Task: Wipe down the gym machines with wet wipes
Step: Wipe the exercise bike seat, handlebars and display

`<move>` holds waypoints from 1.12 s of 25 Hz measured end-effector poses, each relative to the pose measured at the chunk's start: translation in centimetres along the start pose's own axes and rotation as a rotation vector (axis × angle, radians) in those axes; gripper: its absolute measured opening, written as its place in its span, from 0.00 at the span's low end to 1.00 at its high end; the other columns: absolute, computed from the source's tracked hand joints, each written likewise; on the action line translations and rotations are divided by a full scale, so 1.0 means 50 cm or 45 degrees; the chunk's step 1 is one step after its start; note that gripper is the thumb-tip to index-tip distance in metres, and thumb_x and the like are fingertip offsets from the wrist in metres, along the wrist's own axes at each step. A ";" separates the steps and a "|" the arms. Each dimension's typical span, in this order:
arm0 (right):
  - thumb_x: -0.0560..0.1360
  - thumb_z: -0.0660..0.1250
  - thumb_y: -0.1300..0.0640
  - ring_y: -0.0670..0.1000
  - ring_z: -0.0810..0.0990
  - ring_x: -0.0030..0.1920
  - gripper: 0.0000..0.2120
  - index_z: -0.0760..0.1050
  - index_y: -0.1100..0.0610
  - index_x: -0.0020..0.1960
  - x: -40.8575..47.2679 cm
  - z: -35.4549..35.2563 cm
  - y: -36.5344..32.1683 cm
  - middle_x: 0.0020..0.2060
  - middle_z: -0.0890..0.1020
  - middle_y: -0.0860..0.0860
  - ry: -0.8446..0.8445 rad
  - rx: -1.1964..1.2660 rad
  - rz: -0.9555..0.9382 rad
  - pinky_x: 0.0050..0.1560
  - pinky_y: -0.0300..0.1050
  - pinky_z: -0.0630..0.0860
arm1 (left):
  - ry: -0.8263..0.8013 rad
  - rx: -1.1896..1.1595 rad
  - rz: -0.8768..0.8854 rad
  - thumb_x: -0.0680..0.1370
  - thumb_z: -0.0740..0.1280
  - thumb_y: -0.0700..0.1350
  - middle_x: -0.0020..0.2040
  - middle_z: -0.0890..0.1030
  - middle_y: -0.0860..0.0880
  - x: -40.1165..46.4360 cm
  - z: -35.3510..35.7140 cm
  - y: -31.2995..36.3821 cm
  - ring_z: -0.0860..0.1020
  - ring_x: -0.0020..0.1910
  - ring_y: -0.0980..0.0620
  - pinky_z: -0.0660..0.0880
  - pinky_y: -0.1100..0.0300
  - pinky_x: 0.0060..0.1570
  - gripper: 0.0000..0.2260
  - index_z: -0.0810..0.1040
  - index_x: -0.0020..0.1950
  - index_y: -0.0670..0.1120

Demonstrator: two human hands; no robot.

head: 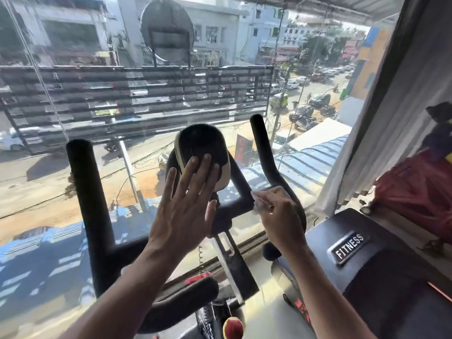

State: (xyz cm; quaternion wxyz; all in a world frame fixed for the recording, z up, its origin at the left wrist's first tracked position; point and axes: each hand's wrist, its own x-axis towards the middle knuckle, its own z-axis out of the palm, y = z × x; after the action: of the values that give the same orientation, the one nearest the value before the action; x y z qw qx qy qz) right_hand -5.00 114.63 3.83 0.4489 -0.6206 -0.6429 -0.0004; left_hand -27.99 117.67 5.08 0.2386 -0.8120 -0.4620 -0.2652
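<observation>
A black exercise bike with foam-padded handlebars [230, 201] is seen from above, set against a large glass window [73, 167] that overlooks a street. The left hand [186, 204] is held flat with its fingers straight and spread, the fingertips [200, 165] laid against the dark face of the oval black-and-cream console [203, 152] at the centre of the handlebars; nothing is gripped by it. The right hand [278, 211] is curled over a crumpled, pale, translucent wet wipe [259, 201], which is pinched between thumb and fingers and pressed against the black bar just right of the console — at the bend where the right upright grip [261, 143] rises. Only a small part of the wipe is visible past the knuckles.

The left upright grip [85, 192] stands well apart from both hands, near the left side of the bike. A red round knob [232, 327] is seen low on the frame, at the bottom edge of the view. Just beside the bike on its right, a dark grey machine housing bearing a metal badge marked "FITNESS" [349, 247] is seen. A pale curtain [381, 133] hangs at the right edge of the window, and red fabric [415, 189] lies beyond it.
</observation>
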 end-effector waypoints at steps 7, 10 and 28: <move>0.81 0.68 0.61 0.44 0.78 0.46 0.08 0.82 0.59 0.58 0.003 0.035 -0.017 0.49 0.74 0.50 -0.168 -0.077 -0.336 0.49 0.36 0.83 | -0.004 0.034 -0.029 0.84 0.58 0.53 0.85 0.46 0.44 0.005 0.002 0.006 0.45 0.84 0.44 0.52 0.37 0.80 0.33 0.49 0.85 0.46; 0.82 0.67 0.62 0.44 0.77 0.43 0.07 0.82 0.60 0.58 -0.004 0.048 -0.033 0.47 0.73 0.49 -0.173 -0.072 -0.259 0.49 0.36 0.82 | -0.009 0.037 -0.044 0.84 0.58 0.53 0.85 0.46 0.44 0.005 0.001 0.010 0.45 0.84 0.45 0.52 0.38 0.80 0.33 0.48 0.85 0.46; 0.79 0.70 0.62 0.52 0.83 0.52 0.07 0.83 0.61 0.56 0.029 0.017 -0.002 0.53 0.82 0.57 -0.037 -0.086 0.014 0.51 0.33 0.74 | -0.063 0.058 -0.099 0.85 0.54 0.53 0.85 0.46 0.44 -0.014 0.002 0.019 0.46 0.84 0.43 0.52 0.36 0.80 0.30 0.48 0.85 0.46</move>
State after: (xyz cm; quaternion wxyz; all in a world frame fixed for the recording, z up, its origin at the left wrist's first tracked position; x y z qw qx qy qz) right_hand -5.30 116.25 4.23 0.4184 -0.6390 -0.6454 -0.0106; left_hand -27.45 116.85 4.40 0.2351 -0.7941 -0.5047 -0.2436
